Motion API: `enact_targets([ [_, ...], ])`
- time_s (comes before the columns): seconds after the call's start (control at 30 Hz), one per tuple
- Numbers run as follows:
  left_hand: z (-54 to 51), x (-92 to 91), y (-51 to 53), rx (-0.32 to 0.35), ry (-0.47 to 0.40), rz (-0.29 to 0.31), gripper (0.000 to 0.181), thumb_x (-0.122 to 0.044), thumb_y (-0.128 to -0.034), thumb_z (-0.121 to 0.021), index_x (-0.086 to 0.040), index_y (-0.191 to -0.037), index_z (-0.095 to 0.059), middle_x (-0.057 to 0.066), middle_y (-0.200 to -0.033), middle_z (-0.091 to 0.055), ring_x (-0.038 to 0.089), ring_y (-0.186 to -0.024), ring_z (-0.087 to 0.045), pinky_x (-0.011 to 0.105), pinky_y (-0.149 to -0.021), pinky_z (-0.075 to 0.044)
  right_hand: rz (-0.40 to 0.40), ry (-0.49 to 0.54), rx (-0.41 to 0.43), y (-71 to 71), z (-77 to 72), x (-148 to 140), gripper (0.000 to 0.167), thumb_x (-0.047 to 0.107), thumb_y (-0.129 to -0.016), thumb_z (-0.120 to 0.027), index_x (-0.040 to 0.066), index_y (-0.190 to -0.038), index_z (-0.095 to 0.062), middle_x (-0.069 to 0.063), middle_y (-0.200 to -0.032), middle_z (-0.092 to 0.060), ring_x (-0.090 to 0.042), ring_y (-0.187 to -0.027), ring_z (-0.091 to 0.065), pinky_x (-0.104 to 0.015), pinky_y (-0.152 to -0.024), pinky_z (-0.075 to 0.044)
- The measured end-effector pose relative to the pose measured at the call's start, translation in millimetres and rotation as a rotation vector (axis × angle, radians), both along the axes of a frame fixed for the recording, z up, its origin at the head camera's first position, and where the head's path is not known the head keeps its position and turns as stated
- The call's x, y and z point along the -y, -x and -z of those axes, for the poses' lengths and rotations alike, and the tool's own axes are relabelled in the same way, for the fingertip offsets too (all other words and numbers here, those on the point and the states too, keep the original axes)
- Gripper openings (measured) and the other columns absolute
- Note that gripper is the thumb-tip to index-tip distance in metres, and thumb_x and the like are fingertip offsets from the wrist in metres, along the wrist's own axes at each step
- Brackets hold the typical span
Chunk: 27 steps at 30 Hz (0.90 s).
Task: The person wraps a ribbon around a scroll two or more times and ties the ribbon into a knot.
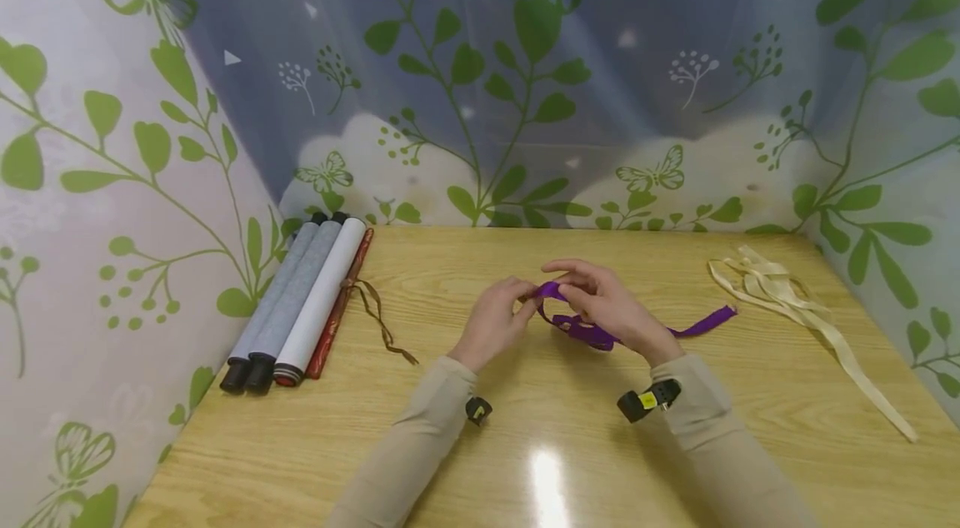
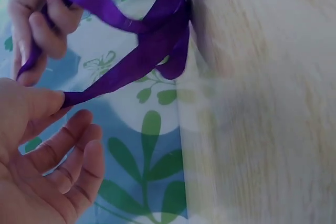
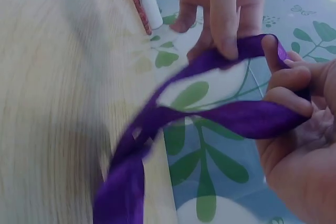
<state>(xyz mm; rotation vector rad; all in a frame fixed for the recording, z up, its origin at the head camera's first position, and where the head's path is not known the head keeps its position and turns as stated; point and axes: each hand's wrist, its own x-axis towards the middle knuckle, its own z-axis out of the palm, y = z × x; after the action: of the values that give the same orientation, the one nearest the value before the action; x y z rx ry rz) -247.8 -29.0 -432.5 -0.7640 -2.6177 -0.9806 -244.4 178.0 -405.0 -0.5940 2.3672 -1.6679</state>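
Observation:
A purple ribbon (image 1: 588,334) is held up over the middle of the table, part of it lying in loose folds and one end trailing to the right. My left hand (image 1: 495,320) pinches the ribbon between thumb and forefinger; in the left wrist view its other fingers (image 2: 79,166) are loosely bent and free. My right hand (image 1: 611,307) grips the ribbon too, its fingers (image 3: 289,80) curled round it in the right wrist view. Between the two hands the ribbon makes a loop. Both hands are close together, just above the tabletop.
Several rolled scrolls (image 1: 315,295) lie side by side at the left, grey, white and red, with a brown cord (image 1: 382,324) beside them. A heap of cream ribbon (image 1: 780,291) lies at the right of the wooden table (image 1: 450,253). Leaf-patterned curtains (image 1: 480,95) stand behind.

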Motion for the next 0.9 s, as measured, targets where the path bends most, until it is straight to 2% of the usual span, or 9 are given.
enact_targets([
  [0.17,-3.3,7.5,4.1,0.074,-0.122,-0.030,0.015,-0.014,-0.1001,-0.056,-0.010,-0.105,-0.069,0.005,-0.098,-0.073,0.016,-0.088,-0.066,0.028,-0.072,-0.053,0.048,-0.085,-0.069,3.2,3.1,-11.3,0.033,0.025,-0.103,-0.052,0.022,-0.135,-0.056,-0.010,-0.118,-0.064,-0.024,-0.089,-0.064,-0.035,-0.067,-0.051],
  [0.27,-4.7,14.3,6.8,0.131,-0.222,-0.031,0.015,-0.014,-0.1025,-0.051,-0.010,-0.106,-0.065,0.006,-0.098,-0.072,0.016,-0.086,-0.065,0.027,-0.070,-0.053,0.069,-0.153,-0.101,6.2,6.5,-19.8,0.033,0.034,-0.102,-0.053,0.023,-0.132,-0.059,-0.009,-0.113,-0.068,-0.028,-0.105,-0.065,-0.038,-0.078,-0.051],
  [0.3,-4.9,16.9,8.1,0.141,-0.259,-0.026,0.016,-0.013,-0.1030,-0.049,-0.009,-0.107,-0.064,0.008,-0.099,-0.072,0.017,-0.087,-0.065,0.028,-0.072,-0.054,0.078,-0.174,-0.105,7.2,7.7,-22.9,0.034,0.037,-0.101,-0.053,0.023,-0.131,-0.059,-0.008,-0.108,-0.069,-0.027,-0.103,-0.066,-0.037,-0.080,-0.050],
  [0.4,-5.7,24.9,12.3,0.171,-0.387,-0.001,0.016,-0.011,-0.1042,-0.045,-0.007,-0.109,-0.060,0.011,-0.099,-0.072,0.019,-0.089,-0.067,0.031,-0.075,-0.057,0.112,-0.215,-0.088,9.8,10.0,-33.0,0.036,0.045,-0.099,-0.054,0.024,-0.128,-0.061,-0.008,-0.090,-0.069,-0.020,-0.072,-0.060,-0.031,-0.061,-0.045],
  [0.47,-7.1,30.4,14.7,0.193,-0.476,0.020,0.017,-0.009,-0.1046,-0.043,-0.005,-0.112,-0.058,0.014,-0.099,-0.072,0.022,-0.090,-0.068,0.034,-0.077,-0.058,0.139,-0.238,-0.078,11.0,10.9,-39.7,0.038,0.047,-0.097,-0.056,0.024,-0.126,-0.062,-0.011,-0.083,-0.066,-0.018,-0.062,-0.051,-0.028,-0.053,-0.038],
  [0.53,-9.3,35.0,17.0,0.213,-0.557,0.039,0.017,-0.008,-0.1051,-0.041,-0.003,-0.113,-0.056,0.016,-0.098,-0.072,0.026,-0.092,-0.069,0.035,-0.079,-0.058,0.165,-0.266,-0.082,12.3,11.7,-46.2,0.039,0.048,-0.095,-0.060,0.024,-0.125,-0.064,-0.012,-0.084,-0.065,-0.019,-0.060,-0.046,-0.029,-0.049,-0.037],
  [0.6,-11.5,38.7,19.1,0.223,-0.621,0.057,0.017,-0.007,-0.1053,-0.039,0.000,-0.113,-0.054,0.020,-0.097,-0.071,0.032,-0.092,-0.069,0.037,-0.082,-0.057,0.185,-0.292,-0.101,13.3,12.2,-51.9,0.039,0.045,-0.092,-0.065,0.022,-0.123,-0.065,-0.010,-0.091,-0.066,-0.020,-0.068,-0.050,-0.029,-0.055,-0.041],
  [0.8,-18.1,46.2,19.4,0.283,-0.679,0.068,0.017,-0.010,-0.1074,-0.033,0.000,-0.112,-0.046,0.021,-0.083,-0.058,0.035,-0.090,-0.070,0.040,-0.087,-0.055,0.276,-0.328,-0.118,16.3,11.7,-66.5,0.028,0.028,-0.095,-0.066,0.017,-0.120,-0.067,-0.002,-0.069,-0.049,-0.014,-0.056,-0.038,-0.028,-0.051,-0.036],
  [0.9,-18.9,49.4,19.0,0.320,-0.666,0.056,0.020,-0.013,-0.1078,-0.032,0.000,-0.116,-0.044,0.017,-0.079,-0.051,0.038,-0.086,-0.070,0.039,-0.083,-0.057,0.331,-0.333,-0.099,17.2,11.1,-72.5,0.026,0.025,-0.098,-0.060,0.014,-0.121,-0.066,-0.001,-0.070,-0.051,-0.014,-0.056,-0.038,-0.028,-0.051,-0.034],
])
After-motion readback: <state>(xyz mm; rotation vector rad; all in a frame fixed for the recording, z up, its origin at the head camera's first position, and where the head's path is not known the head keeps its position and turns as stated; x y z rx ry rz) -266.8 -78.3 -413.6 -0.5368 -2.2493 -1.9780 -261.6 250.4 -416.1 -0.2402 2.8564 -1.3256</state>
